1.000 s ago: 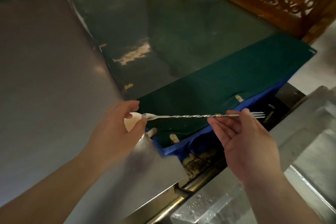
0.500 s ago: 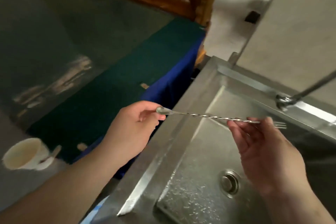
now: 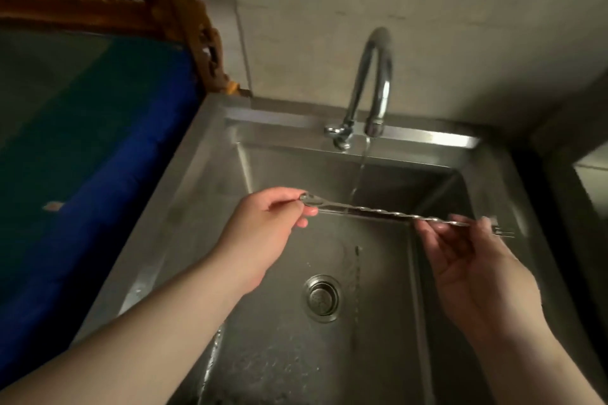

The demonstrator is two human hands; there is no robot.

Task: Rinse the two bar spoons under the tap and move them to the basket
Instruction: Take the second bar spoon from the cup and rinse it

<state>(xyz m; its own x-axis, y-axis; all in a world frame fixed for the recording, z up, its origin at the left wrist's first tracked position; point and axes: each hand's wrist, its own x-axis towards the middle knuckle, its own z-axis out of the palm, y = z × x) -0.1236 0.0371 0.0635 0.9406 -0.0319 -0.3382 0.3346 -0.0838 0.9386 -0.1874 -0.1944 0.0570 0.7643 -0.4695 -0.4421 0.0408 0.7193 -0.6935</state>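
- Since a moment ago the person has swung round from the green-covered worktop [image 3: 82,128] to stand square over the sink [image 3: 210,174], and the bar spoon [image 3: 378,211] has come along with both hands, now hanging over the middle of the basin rather than at its left edge.
- The steel sink is filling most of the scene, its floor wet with droplets, the round drain [image 3: 322,297] lying near the centre.
- The curved tap [image 3: 371,82] is standing at the back rim and running a thin stream of water [image 3: 358,171] that is falling just behind the spoon's twisted stem; I cannot tell whether the stream is touching it.
- The left hand [image 3: 263,240] is reaching in from the left, its fingers [image 3: 296,197] closed in a pinch on the bowl end of the spoon.
- The right hand [image 3: 477,273] is lying palm up, its fingers [image 3: 437,233] loosely curled under the stem and gripping it near the forked end, which is poking out to the right.
- The spoon is lying nearly level between the two hands, tilting slightly down to the right, well above the drain.
- Only one spoon is showing clearly.
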